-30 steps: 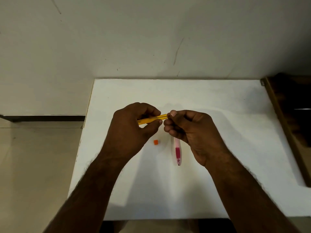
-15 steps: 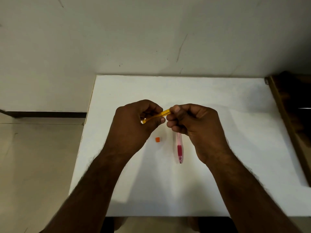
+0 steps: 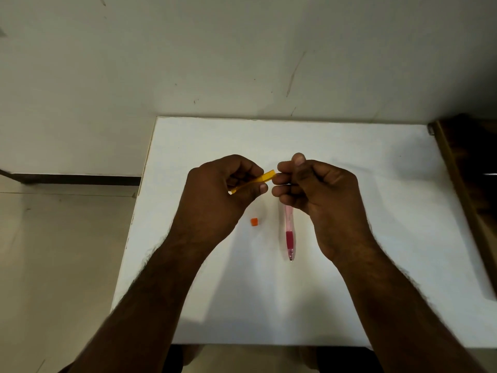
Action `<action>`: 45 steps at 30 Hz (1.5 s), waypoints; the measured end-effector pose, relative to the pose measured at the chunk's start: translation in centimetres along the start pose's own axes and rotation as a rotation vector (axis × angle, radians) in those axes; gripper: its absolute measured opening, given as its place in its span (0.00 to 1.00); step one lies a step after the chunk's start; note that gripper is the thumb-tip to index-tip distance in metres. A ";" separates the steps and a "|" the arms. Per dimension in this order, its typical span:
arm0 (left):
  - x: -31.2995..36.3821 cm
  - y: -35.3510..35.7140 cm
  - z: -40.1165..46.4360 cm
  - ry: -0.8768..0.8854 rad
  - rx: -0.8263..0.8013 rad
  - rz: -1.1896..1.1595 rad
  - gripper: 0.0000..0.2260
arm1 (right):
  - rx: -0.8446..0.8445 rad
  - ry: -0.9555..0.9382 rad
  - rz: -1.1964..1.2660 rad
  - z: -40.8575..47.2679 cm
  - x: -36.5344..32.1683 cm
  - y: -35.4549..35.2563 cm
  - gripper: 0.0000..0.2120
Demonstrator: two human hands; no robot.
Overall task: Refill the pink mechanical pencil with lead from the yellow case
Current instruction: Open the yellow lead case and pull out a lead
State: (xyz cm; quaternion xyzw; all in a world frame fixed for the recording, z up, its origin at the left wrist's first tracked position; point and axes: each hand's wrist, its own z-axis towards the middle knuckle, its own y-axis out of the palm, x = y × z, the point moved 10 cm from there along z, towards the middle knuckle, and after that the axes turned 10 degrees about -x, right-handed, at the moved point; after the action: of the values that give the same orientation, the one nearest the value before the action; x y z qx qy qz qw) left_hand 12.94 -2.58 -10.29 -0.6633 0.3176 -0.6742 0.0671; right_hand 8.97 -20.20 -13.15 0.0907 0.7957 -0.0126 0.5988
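The pink mechanical pencil (image 3: 289,232) lies flat on the white table (image 3: 349,146) near its middle, tip toward the near edge, its upper end hidden under the right hand (image 3: 320,192). Bare surface stretches from it to the far and right edges. The yellow case (image 3: 258,181), slim and tilted, is pinched in the left hand (image 3: 217,195) above the table; the right hand's curled fingertips meet its raised end. A small orange cap (image 3: 254,222) sits just left of the pencil.
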 end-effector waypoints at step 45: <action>-4.0 1.6 0.2 -0.145 -0.012 0.280 0.06 | 0.262 -0.101 -0.183 0.3 -1.3 -5.7 0.11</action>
State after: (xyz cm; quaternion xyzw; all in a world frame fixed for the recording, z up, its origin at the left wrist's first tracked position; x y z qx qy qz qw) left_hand 13.06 -1.84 -14.55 -0.6599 0.4053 -0.6068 0.1792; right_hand 8.71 -25.98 -12.50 0.0944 0.7610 -0.1751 0.6175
